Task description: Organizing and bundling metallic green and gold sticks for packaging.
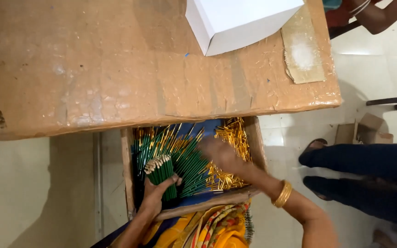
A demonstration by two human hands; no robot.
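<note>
Left hand (155,193): clenched around a bundle of green sticks (161,172), held upright with the pale tips uppermost, at the near left of the carton.

Right hand (221,154): blurred by motion over the middle of the carton; whether it is closed on anything cannot be told. A gold bangle (282,193) is worn on that wrist.

Loose green sticks (180,151): fanned across the left and middle of the carton, just beside the held bundle.

Gold tubes (233,138): heaped at the right side of the carton, some mixed in under the green sticks.

Carton (127,170): an open brown box set below the near edge of the table, resting at the person's lap.

Table (93,69): covered with taped brown cardboard; 1 white box (235,20) stands at its far right.

Nearby: another person's legs in dark blue (368,170) are seen on the floor at the right, well apart from the carton.

Risk: the bundle is held low by 1 hand only, so sticks could be let slip or splayed out if the grip is loosened, and they would be lost among the loose ones.

Risk: gold tubes could be swept over the carton's right wall by the quick right hand.
</note>
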